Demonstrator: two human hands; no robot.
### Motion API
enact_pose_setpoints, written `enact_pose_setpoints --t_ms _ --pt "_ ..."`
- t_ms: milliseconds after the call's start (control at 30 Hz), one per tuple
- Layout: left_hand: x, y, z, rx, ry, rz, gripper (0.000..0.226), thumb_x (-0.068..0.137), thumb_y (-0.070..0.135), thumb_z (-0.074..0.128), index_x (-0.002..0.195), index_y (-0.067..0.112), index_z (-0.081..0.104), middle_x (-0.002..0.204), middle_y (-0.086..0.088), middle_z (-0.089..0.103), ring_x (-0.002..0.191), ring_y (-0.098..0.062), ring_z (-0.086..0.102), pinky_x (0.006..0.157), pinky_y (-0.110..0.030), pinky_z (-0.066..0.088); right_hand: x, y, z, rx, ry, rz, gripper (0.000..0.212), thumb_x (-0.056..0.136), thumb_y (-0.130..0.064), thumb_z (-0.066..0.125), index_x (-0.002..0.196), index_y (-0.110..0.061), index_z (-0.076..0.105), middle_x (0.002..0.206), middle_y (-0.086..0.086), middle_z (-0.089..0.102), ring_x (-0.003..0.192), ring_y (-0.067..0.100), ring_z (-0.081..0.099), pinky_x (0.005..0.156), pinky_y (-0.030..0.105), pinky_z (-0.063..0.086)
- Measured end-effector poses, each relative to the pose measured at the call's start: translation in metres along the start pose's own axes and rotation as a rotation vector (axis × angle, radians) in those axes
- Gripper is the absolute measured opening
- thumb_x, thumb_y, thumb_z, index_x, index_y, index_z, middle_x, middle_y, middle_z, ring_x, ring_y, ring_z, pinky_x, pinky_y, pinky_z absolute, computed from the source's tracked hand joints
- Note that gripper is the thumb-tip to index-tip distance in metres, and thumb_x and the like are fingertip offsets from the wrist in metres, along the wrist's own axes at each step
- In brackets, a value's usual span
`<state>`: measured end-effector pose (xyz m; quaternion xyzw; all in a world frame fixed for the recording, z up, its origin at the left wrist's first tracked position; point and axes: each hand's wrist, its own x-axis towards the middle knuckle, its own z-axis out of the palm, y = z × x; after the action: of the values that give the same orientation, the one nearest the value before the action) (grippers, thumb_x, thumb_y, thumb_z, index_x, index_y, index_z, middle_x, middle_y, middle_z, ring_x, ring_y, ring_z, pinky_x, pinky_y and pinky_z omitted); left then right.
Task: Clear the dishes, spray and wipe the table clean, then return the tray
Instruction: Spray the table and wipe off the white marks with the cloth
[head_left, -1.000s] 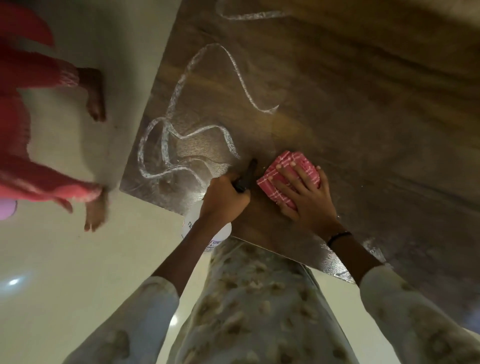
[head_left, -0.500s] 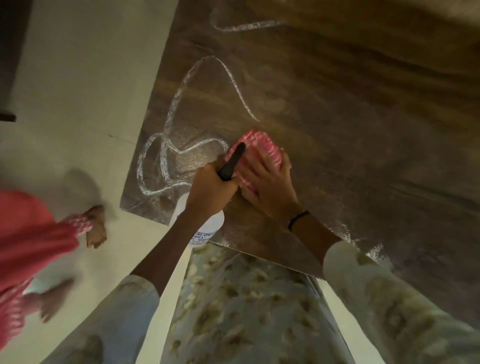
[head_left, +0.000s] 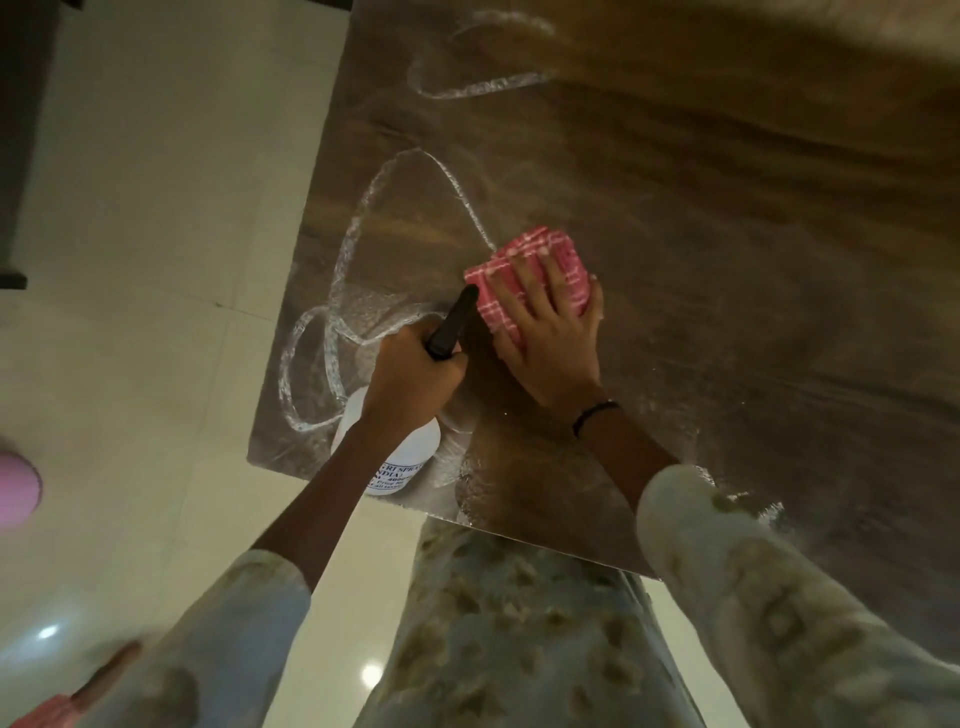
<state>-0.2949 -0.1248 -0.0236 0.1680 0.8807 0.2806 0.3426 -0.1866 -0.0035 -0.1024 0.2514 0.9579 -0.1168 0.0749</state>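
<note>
Wet wooden table (head_left: 727, 218), left hand (head_left: 410, 379) fingers gripping white spray bottle (head_left: 402, 457), right hand (head_left: 550, 338) fingers flat on pink cloth (head_left: 569, 254)

Pale floral-patterned sleeves (head_left: 779, 597), matching garment, black wristband (head_left: 595, 415).

A single head-worn, wide-angle view looks steeply down from above.
It faces forward over the table (head_left: 675, 218) corner, close over both hands, with pale floor (head_left: 156, 260) at left.
</note>
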Motion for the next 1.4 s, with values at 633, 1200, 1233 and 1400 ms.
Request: enact_pose_setpoints --t_ms 633,1200,1233,1400 --pt "0.044 0.07 0.026 -0.005 -0.153 -0.005 0.015 0.081 0.01 0.057 0.068 0.016 0.053 0.056 -0.001 0.048 0.053 -0.019 0.048 0.054 -0.027 0.037 -0.019 0.082 -0.009 -0.044 0.016 0.005 0.056 0.092 -0.054 0.034 0.144 -0.033 0.035 0.155 -0.001 0.029 0.146 0.023 0.018 0.112 0.061 0.01" --pt "0.073 0.094 0.035 -0.043 -0.078 -0.106 0.019 0.082 0.015 0.06 0.065 0.016 0.052 0.057 -0.003 0.049 0.051 -0.017 0.049 0.052 -0.026 0.036 0.039 0.121 -0.03 -0.004 0.014 0.026 0.057 0.092 -0.055 0.032 0.145 -0.032 0.036 0.156 0.001 0.029 0.146 0.025 0.018 0.111 0.064 0.012" --pt "0.074 0.094 0.034 -0.057 -0.07 -0.104 0.018 0.083 0.016 0.06 0.067 0.016 0.053 0.057 -0.003 0.049 0.052 -0.018 0.049 0.052 -0.025 0.037 0.053 0.12 -0.033 0.015 0.019 0.056 0.058 0.092 -0.055 0.031 0.146 -0.032 0.034 0.156 0.001 0.027 0.146 0.025 0.016 0.11 0.065 0.01" --pt "0.078 0.091 0.028 -0.115 -0.001 -0.101 0.026 0.084 0.016 0.06 0.062 0.022 0.05 0.054 -0.002 0.047 0.051 -0.015 0.047 0.051 -0.026 0.037 0.119 0.076 -0.036 0.026 0.021 0.123 0.061 0.092 -0.055 0.018 0.148 -0.032 0.026 0.159 0.001 0.019 0.148 0.028 0.009 0.108 0.068 0.0"
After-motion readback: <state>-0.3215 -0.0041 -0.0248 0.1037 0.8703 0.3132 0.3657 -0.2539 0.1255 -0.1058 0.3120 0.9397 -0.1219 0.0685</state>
